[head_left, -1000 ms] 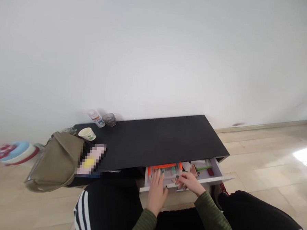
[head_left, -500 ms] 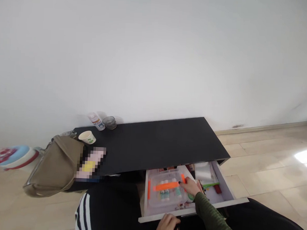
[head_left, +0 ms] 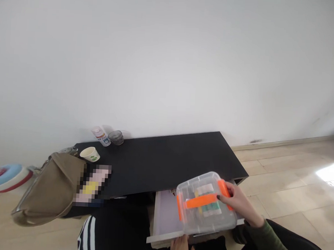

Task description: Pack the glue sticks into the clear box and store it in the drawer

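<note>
A dark table stands against the wall, with its pale drawer open at the front, toward the person's knees. A brown bag slumps at the table's left end, well apart from the work. The clear box is over the right part of the drawer, hiding most of what may lie there; its lid is on and faces the viewer, and pale, yellow and green items show dimly through the plastic. From the way it overlaps the drawer's rim, the step in hand seems to be bringing the box up out of the drawer. Whether its underside clears the drawer entirely cannot be told.

Any further move would call for a steady, even hold, since the box is gripped at one side only; support under the other side would probably help against tipping.

The right hand grasps the box by its right edge, partly closed around the orange latch, the thumb on top near the end of the orange handle and the fingers partly hidden at the side. The left hand is at the drawer front, bent fingers against or just beside it; whether it grips there cannot be told, as the lower frame edge cuts it off.
</note>
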`<state>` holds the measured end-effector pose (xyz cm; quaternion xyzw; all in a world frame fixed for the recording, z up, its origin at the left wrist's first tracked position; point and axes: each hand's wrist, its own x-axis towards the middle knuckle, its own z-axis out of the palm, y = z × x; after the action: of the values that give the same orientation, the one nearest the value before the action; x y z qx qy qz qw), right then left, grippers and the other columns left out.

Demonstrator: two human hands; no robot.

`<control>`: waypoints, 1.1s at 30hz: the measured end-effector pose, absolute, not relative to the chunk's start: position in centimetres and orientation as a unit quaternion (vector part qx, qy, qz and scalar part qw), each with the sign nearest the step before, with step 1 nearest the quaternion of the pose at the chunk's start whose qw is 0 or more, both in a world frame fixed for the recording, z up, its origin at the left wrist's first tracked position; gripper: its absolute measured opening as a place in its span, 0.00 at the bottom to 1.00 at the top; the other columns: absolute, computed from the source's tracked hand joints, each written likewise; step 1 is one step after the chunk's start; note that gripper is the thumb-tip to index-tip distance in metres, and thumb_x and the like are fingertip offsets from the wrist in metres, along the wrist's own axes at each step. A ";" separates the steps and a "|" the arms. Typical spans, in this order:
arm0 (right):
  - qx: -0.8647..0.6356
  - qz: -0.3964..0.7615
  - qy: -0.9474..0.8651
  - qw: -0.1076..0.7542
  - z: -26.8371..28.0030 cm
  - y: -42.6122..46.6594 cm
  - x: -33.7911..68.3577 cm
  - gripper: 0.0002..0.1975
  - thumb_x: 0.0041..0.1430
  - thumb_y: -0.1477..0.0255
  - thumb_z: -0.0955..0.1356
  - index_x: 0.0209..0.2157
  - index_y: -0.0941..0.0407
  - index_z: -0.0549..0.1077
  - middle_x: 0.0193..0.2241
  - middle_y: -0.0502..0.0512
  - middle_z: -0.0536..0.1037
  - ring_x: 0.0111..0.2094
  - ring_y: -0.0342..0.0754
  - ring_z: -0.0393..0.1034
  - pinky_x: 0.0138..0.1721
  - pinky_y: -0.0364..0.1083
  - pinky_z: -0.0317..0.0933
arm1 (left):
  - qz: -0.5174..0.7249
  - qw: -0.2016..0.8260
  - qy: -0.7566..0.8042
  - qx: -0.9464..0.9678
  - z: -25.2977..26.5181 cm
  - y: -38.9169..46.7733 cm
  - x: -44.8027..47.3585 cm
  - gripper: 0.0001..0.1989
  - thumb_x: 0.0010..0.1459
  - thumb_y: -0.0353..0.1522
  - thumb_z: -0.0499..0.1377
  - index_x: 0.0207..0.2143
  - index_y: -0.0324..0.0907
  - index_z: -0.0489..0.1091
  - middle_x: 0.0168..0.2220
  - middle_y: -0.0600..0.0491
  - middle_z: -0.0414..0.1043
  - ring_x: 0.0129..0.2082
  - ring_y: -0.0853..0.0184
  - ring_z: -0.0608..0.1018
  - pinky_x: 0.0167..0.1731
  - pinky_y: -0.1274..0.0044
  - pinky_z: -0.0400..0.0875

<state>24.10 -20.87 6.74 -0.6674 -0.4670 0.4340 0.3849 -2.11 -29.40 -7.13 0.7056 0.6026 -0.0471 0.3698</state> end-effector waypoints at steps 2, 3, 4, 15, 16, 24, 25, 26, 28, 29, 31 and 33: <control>-0.627 0.482 -0.449 0.415 8.6 -20.4 24.9 0.18 0.43 0.63 0.76 0.37 0.56 0.77 0.31 0.54 0.79 0.31 0.50 0.70 0.30 0.44 0.61 | -0.019 0.358 0.604 0.712 -6.4 -27.9 -1.8 0.26 0.59 0.32 0.48 0.59 0.42 0.68 0.58 0.43 0.72 0.61 0.55 0.70 0.61 0.65 0.58; -0.608 0.503 -0.440 0.429 9.3 -20.0 24.9 0.19 0.44 0.62 0.76 0.38 0.56 0.77 0.32 0.55 0.79 0.32 0.50 0.71 0.30 0.45 0.63 | -0.007 0.358 0.596 0.719 -5.9 -26.8 -1.9 0.27 0.58 0.31 0.49 0.60 0.42 0.68 0.59 0.43 0.71 0.61 0.55 0.69 0.61 0.66 0.59; -0.594 0.520 -0.426 0.443 9.8 -19.5 24.8 0.19 0.45 0.62 0.76 0.39 0.57 0.77 0.33 0.56 0.79 0.32 0.50 0.71 0.31 0.45 0.64 | 0.007 0.358 0.589 0.725 -5.3 -25.6 -2.1 0.26 0.58 0.31 0.49 0.58 0.41 0.69 0.59 0.43 0.70 0.62 0.55 0.68 0.61 0.67 0.59; -0.508 0.590 -0.355 0.518 6.2 -9.9 22.4 0.17 0.46 0.66 0.75 0.37 0.60 0.76 0.27 0.53 0.77 0.27 0.45 0.70 0.28 0.43 0.64 | 0.276 0.426 0.641 0.575 6.4 -10.4 -10.2 0.24 0.68 0.42 0.44 0.57 0.39 0.66 0.49 0.43 0.76 0.35 0.67 0.80 0.25 0.80 0.73; -0.502 0.596 -0.353 0.518 5.7 -9.1 22.0 0.17 0.46 0.65 0.75 0.36 0.60 0.76 0.26 0.53 0.77 0.26 0.45 0.70 0.28 0.42 0.63 | 0.274 0.422 0.642 0.579 7.2 -9.4 -10.2 0.26 0.67 0.45 0.45 0.58 0.40 0.65 0.48 0.43 0.76 0.33 0.67 0.80 0.24 0.81 0.72; -0.623 0.455 -0.465 0.434 3.7 -4.4 20.4 0.17 0.52 0.56 0.70 0.28 0.56 0.72 0.22 0.48 0.71 0.26 0.44 0.63 0.28 0.42 0.55 | 0.225 0.339 0.674 0.617 8.6 -3.0 -9.6 0.23 0.64 0.46 0.50 0.46 0.40 0.73 0.43 0.42 0.78 0.41 0.57 0.79 0.36 0.74 0.70; -0.647 0.408 -0.489 0.418 3.7 -4.0 20.5 0.17 0.53 0.55 0.69 0.26 0.55 0.72 0.22 0.48 0.71 0.26 0.44 0.63 0.28 0.42 0.54 | 0.229 0.343 0.669 0.618 8.4 -2.6 -9.6 0.22 0.64 0.46 0.49 0.45 0.40 0.73 0.42 0.42 0.78 0.41 0.57 0.79 0.36 0.74 0.69; -0.663 0.369 -0.509 0.406 3.9 -3.7 20.7 0.17 0.54 0.55 0.69 0.26 0.55 0.72 0.22 0.48 0.72 0.27 0.44 0.63 0.28 0.42 0.53 | 0.234 0.346 0.666 0.618 8.3 -2.3 -9.6 0.22 0.64 0.46 0.49 0.44 0.40 0.73 0.42 0.43 0.79 0.41 0.57 0.79 0.37 0.74 0.69; -0.671 0.332 -0.532 0.394 4.2 -3.3 20.9 0.17 0.55 0.54 0.68 0.26 0.55 0.73 0.22 0.49 0.72 0.27 0.45 0.63 0.28 0.42 0.53 | 0.243 0.348 0.662 0.618 8.1 -2.0 -9.6 0.22 0.65 0.45 0.48 0.45 0.40 0.73 0.41 0.43 0.79 0.41 0.57 0.79 0.38 0.74 0.69; -0.669 0.328 -0.540 0.392 4.3 -3.2 20.9 0.18 0.56 0.54 0.67 0.25 0.55 0.73 0.22 0.50 0.72 0.26 0.45 0.63 0.28 0.43 0.52 | 0.245 0.349 0.662 0.617 8.0 -1.9 -9.6 0.22 0.65 0.45 0.47 0.46 0.41 0.73 0.41 0.44 0.79 0.41 0.57 0.79 0.38 0.74 0.69; -0.665 0.330 -0.547 0.387 4.6 -3.0 20.9 0.20 0.58 0.54 0.66 0.22 0.55 0.70 0.20 0.49 0.69 0.25 0.44 0.61 0.27 0.43 0.50 | 0.249 0.355 0.660 0.614 7.8 -1.8 -9.6 0.23 0.66 0.45 0.46 0.49 0.41 0.72 0.41 0.44 0.79 0.40 0.57 0.79 0.37 0.74 0.69; -0.665 0.344 -0.537 0.388 4.8 -2.9 20.9 0.23 0.60 0.54 0.64 0.19 0.55 0.64 0.18 0.47 0.65 0.23 0.43 0.57 0.25 0.43 0.48 | 0.254 0.362 0.658 0.609 7.6 -1.7 -9.8 0.23 0.67 0.44 0.45 0.49 0.41 0.71 0.41 0.44 0.79 0.40 0.57 0.80 0.37 0.73 0.69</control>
<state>20.85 -2.91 4.81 -0.6648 -0.5374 0.3442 0.3882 -9.83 -1.67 7.61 0.6094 0.6582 0.2536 0.3620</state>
